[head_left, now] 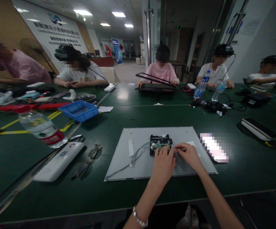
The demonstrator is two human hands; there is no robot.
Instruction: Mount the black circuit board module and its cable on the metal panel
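A grey metal panel (pixel 138 159) lies flat on the green table in front of me. A small black and green circuit board (pixel 158 142) is mounted near its middle, and grey cables (pixel 138 154) run from it toward the panel's left corner. My left hand (pixel 163 162) rests palm down at the board's lower right edge, its fingers together and touching the board. My right hand (pixel 187 153) sits just to the right, fingertips pinched together next to the board; what they hold, if anything, is too small to see.
A water bottle (pixel 41 127), a white power bank (pixel 58 160) and glasses (pixel 87 160) lie to the left. A blue tray (pixel 78 110) stands further back. A lit phone (pixel 214 148) lies right of the panel. Several other people sit across the table with panels, bottles and cables.
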